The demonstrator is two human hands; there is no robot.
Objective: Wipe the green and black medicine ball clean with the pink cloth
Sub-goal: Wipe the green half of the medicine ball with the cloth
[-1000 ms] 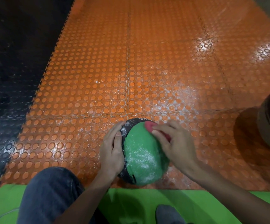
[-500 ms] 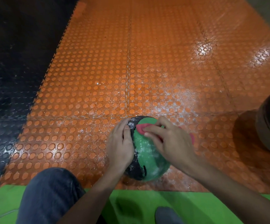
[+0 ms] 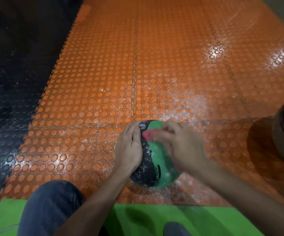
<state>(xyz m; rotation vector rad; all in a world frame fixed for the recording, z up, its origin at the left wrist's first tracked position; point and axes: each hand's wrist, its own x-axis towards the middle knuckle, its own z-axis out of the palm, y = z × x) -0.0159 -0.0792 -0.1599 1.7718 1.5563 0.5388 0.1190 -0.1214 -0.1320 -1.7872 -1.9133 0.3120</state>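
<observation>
I am looking at a ball (image 3: 156,166) that is showing green and black panels flecked with white, and a pink cloth (image 3: 148,135) against it. The floor (image 3: 103,86) is showing glossy orange tiles with raised round studs, black studded tiles (image 3: 10,74) on one side, bright green mat (image 3: 146,218) nearest me, my trouser leg (image 3: 49,206) dark blue.

One head-worn view is looking forward and steeply down from above the person's lap, sitting close over the left hand (image 3: 129,147) and right hand (image 3: 180,147), while the orange studded floor (image 3: 103,82) is stretching away toward the top edge.
</observation>
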